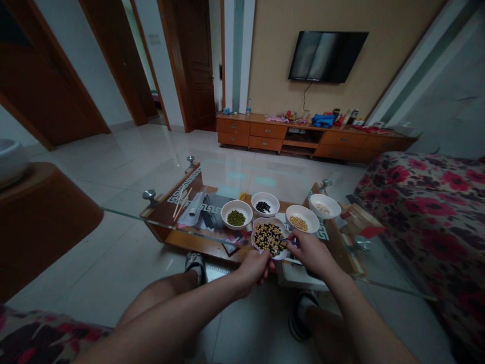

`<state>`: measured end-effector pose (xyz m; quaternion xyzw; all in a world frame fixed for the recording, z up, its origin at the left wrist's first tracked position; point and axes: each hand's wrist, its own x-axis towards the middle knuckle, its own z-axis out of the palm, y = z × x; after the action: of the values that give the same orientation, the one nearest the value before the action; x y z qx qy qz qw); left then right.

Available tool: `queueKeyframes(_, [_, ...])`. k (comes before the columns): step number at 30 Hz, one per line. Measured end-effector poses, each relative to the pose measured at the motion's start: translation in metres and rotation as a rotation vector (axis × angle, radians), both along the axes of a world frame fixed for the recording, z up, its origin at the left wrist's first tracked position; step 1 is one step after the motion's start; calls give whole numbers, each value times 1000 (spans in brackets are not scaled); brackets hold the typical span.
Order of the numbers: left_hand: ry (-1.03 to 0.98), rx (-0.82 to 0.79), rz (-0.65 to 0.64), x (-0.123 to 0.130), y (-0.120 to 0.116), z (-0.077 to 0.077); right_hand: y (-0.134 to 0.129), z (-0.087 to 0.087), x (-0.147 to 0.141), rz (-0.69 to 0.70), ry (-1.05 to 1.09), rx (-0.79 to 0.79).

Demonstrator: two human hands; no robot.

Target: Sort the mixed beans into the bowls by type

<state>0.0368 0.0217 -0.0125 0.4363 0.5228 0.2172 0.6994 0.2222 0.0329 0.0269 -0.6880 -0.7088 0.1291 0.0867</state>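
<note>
the rim of a white bowl of mixed beans [270, 239] is being gripped by the left hand [257, 269], with the closed fingers hiding part of the near edge. the bowl is being held over the near part of a glass coffee table top [125, 216], though contact with the glass cannot be confirmed. a thin utensil with a blue part [282, 240] is being pinched by the closed right hand [308, 253] just beside the bowl; its tip is being obscured, so its exact type cannot be told.

four further white bowls are being kept close by: green mung beans [236, 218], black beans [262, 206], what look like soybeans [299, 218], and a pale food [322, 207] too small to identify. a pair of wooden chopsticks [181, 203] and some papers [193, 210] are being seen through the glass on the wooden shelf below. no words can be read on the papers. a dark tv [328, 56] is being shown on the far wall above a wooden cabinet [303, 134], and the labels on the items on top of the cabinet are too small to read.
</note>
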Motion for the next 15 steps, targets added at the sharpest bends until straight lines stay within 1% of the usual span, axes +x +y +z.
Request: queueKeyframes(15, [-4, 3, -3, -1, 0, -2, 0, 1, 0, 25, 30, -5])
